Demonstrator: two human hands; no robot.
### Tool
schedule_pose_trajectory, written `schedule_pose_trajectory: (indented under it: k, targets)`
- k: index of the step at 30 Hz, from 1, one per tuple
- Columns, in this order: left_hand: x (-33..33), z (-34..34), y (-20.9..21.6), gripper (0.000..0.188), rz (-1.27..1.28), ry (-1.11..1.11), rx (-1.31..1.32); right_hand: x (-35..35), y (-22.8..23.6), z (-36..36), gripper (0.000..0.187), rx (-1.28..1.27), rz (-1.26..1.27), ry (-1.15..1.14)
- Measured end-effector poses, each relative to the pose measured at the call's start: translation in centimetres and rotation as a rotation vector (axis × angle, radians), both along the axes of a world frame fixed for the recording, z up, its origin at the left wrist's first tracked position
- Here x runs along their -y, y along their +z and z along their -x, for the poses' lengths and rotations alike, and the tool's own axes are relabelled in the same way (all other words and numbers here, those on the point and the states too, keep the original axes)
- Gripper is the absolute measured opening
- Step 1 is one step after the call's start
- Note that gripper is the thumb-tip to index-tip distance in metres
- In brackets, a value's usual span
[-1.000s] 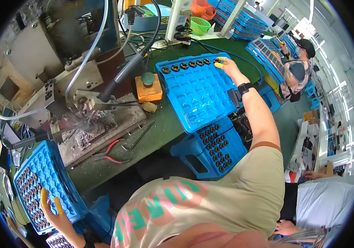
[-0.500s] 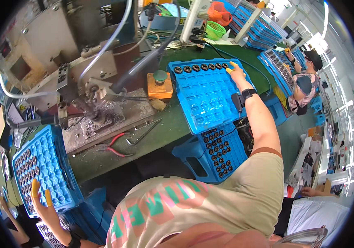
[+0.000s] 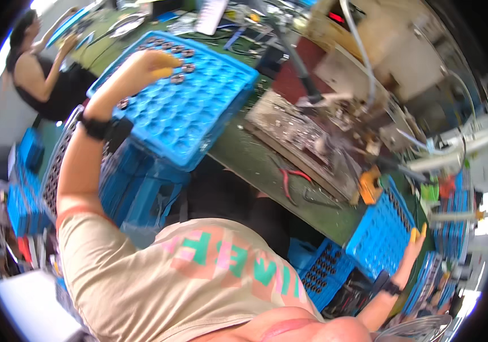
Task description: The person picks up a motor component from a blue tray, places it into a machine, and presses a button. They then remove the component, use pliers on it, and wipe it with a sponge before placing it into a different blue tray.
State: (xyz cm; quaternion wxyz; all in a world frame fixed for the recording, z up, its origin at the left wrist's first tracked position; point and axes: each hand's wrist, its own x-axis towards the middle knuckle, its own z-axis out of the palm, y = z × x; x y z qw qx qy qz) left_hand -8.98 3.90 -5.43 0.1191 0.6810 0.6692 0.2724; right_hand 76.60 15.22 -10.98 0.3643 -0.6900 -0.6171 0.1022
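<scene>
My left hand [image 3: 144,67], yellow covers on its fingertips, is over the left blue tray [image 3: 212,94]. Its bent fingers are drawn together beside the small round dark parts [image 3: 188,68] seated in the tray's cups; whatever lies between the fingertips is hidden. Far to the right, my right hand [image 3: 412,251] is at the outer edge of another blue tray [image 3: 372,239]. Its yellow-covered fingers are stretched and apart, near a row of round dark parts [image 3: 402,208] along that tray's edge. Nothing shows in the right hand.
A metal machine [image 3: 335,128] with a chip-strewn base stands between the trays on a green table. Red-handled pliers [image 3: 288,179] lie before it, with an orange box [image 3: 370,185] beside it. Below the right tray is another filled blue tray [image 3: 324,271]. Someone [image 3: 36,74] works at far left.
The view has swung left, bringing the left tray nearer the middle. My left hand has reached further over that tray and its fingers have drawn together. My right hand stays by the right tray.
</scene>
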Motion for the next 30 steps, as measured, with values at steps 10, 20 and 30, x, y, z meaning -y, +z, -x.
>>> schedule_pose_trajectory:
  k: [10,20,30]
  targets:
    - [-7.3,2.1,-3.1,0.047,0.141,0.049,-0.286,9.9,-2.2,29.3,0.040,0.254,-0.362,0.489]
    - [-5.2,-1.8,-0.6,0.037,-0.147,0.173,-0.173,9.8,-6.5,33.1,0.031,0.175,-0.469,0.343]
    - [2.6,-13.8,-4.6,0.048,-0.108,0.029,1.111,8.9,-6.4,33.5,0.028,0.168,-0.486,0.342]
